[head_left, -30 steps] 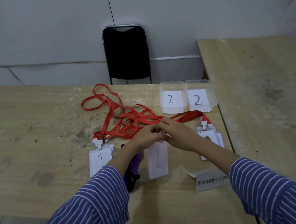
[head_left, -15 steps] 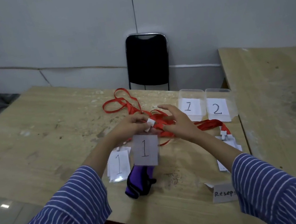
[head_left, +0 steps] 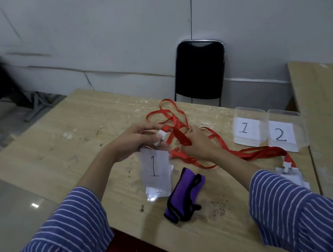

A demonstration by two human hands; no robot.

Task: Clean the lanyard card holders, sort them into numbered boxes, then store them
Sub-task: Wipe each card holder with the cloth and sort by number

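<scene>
Spanning the middle of the frame, a worn wooden table [head_left: 60,151] carries everything. A black chair [head_left: 200,70] stands behind it at upper centre. At right centre sit two clear boxes, box 1 [head_left: 248,128] and box 2 [head_left: 286,130], side by side and touching. A heap of red lanyards [head_left: 172,116] sprawls centre, straps trailing toward more card holders [head_left: 291,175] at lower right. A purple cloth [head_left: 183,199] lies at lower centre.

Left hand [head_left: 133,142] pinches the white clip [head_left: 161,136] of a card holder marked 1 [head_left: 155,166], which hangs above another holder on the table. Right hand [head_left: 199,144] has fingers curled round a red strap [head_left: 181,137].

Risk, as judged: straps look tangled; pulling this one free could drag the neighbouring holders or nudge the light boxes. The clip could slip from so small a pinch.
</scene>
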